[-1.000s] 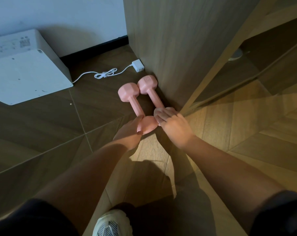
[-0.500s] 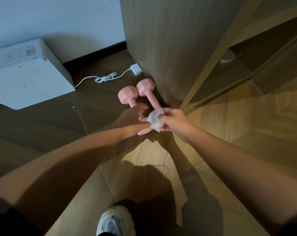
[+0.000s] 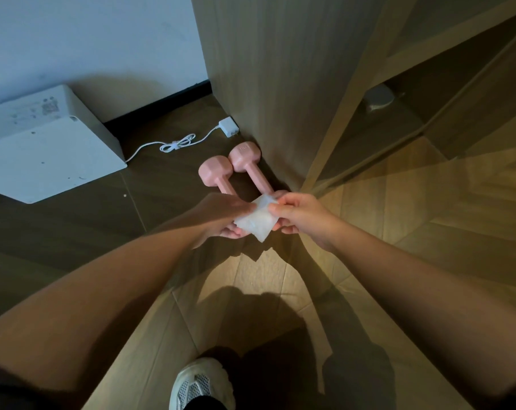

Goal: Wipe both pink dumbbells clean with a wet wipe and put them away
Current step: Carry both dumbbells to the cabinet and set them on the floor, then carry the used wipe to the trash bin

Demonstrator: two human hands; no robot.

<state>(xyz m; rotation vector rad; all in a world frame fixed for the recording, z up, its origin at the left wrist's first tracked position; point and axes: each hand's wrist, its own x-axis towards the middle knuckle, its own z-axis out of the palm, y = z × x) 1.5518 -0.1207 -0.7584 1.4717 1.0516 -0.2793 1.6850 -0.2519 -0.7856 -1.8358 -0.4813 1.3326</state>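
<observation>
Two pink dumbbells lie side by side on the floor against a wooden cabinet side. The left dumbbell (image 3: 214, 172) and the right dumbbell (image 3: 244, 156) show their far heads; their near ends are hidden behind my hands. A white wet wipe (image 3: 256, 221) is held flat between both hands just above those near ends. My left hand (image 3: 221, 213) grips its left edge from below. My right hand (image 3: 299, 216) pinches its right edge.
A white flat appliance (image 3: 48, 146) sits on the floor at left, its white cable (image 3: 176, 146) and plug (image 3: 228, 126) lying just behind the dumbbells. The wooden cabinet (image 3: 280, 84) rises at right with an open lower shelf (image 3: 428, 93). My white shoe (image 3: 202, 386) is below.
Both hands have lifted off the dumbbells' near ends and drawn back toward me. The wipe, bunched in the right hand before, is now spread between both hands.
</observation>
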